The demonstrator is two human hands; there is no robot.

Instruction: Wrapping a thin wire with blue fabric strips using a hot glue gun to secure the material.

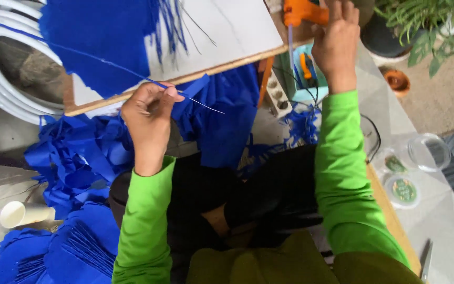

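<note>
Left hand (151, 113) fingers pinching a thin wire (200, 102), its long axis running right and slightly down from the fingertips. Right hand (336, 44) gripping orange glue gun (303, 11), well apart, up-right over the tabletop (227, 26).

I am watching a board (237, 31) lying ahead, fabric scraps (74, 158) spreading below it, a paper cup (22, 214) lying far left, lidded containers (403, 189) sitting right.
</note>
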